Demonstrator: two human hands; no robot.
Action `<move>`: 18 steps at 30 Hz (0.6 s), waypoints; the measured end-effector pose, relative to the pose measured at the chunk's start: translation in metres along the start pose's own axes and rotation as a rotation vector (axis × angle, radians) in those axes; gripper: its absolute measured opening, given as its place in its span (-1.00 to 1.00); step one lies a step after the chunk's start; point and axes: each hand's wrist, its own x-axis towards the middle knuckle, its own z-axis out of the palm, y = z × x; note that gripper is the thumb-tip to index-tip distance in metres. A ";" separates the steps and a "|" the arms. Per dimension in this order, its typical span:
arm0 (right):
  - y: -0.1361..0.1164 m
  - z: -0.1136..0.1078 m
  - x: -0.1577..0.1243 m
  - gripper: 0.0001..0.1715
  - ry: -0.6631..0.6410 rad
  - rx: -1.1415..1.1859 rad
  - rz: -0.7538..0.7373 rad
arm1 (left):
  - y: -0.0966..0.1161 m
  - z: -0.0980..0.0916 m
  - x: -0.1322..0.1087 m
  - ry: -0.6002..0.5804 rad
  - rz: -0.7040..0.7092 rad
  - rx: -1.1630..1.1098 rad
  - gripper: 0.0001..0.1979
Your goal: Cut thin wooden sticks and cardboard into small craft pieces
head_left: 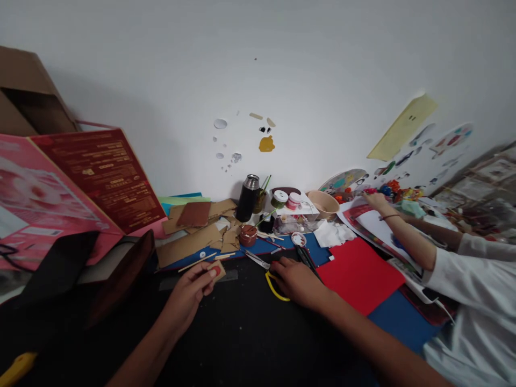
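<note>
Holding both hands well apart over a matte black tabletop. Pinching in the left hand, between thumb and fingers, a small flat tan cardboard piece with a round red patch. Draping the right hand over yellow-handled steel scissors; cannot tell whether gripping. Judging the cardboard piece: probably light, fairly stiff, not slippery, prone to creasing; best holding by bare edges, avoiding possible smearing of red. Listing just beyond: a bright red paper sheet, torn brown cardboard scraps, a round reddish-brown jar. Listing farther back: a black cylindrical flask with silver cap, a dark-red box panel bearing gold print too small for reading. Finding no legible brand.
</note>
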 end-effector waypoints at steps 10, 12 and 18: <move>-0.002 -0.006 -0.015 -0.62 -0.023 0.291 0.107 | -0.001 0.001 0.001 0.032 -0.045 -0.112 -0.57; -0.003 -0.008 -0.017 -0.62 -0.042 0.415 0.148 | -0.002 0.000 0.001 0.021 -0.039 -0.126 -0.56; -0.010 -0.001 -0.020 -0.33 -0.177 0.765 0.266 | -0.006 -0.002 0.004 0.010 -0.028 -0.141 -0.57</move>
